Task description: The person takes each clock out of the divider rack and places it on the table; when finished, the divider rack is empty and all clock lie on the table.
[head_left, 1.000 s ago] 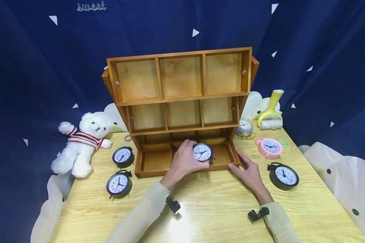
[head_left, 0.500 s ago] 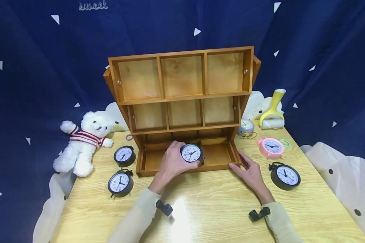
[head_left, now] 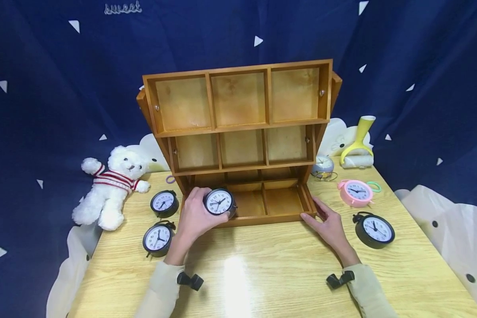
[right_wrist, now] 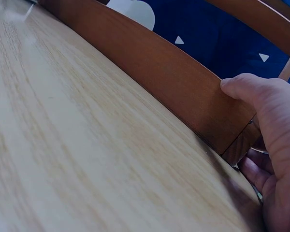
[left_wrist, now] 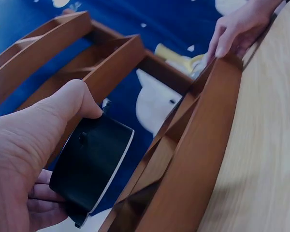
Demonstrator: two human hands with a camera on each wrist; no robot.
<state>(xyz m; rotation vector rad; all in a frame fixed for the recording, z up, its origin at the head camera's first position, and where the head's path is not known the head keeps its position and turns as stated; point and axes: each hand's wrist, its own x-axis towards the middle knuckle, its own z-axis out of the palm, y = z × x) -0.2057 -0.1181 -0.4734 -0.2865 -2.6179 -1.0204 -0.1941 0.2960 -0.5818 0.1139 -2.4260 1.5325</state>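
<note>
My left hand (head_left: pixel 194 217) grips a round black alarm clock (head_left: pixel 218 202) with a white dial, thumb at its lower edge and fingers over its far side. The clock is over the left part of the bottom tier of a wooden three-tier organizer box (head_left: pixel 238 128). In the left wrist view, the clock's black side (left_wrist: pixel 94 159) hangs above the tier's front wall (left_wrist: pixel 193 164). My right hand (head_left: pixel 329 226) holds the front right corner of the bottom tier. The right wrist view has its thumb (right_wrist: pixel 239 86) on the front wall's top edge, fingers round the end.
Two black alarm clocks (head_left: pixel 164 203) and a white teddy bear (head_left: pixel 113 187) lie left of the box. To the right are a pink alarm clock (head_left: pixel 356 193), another black alarm clock (head_left: pixel 375 230), a small bluish clock (head_left: pixel 323 168) and a yellow-handled roller (head_left: pixel 357 143).
My left hand has carried the black alarm clock leftward along the bottom tier, from the right-middle to the left part. My right hand has stayed at the corner.
</note>
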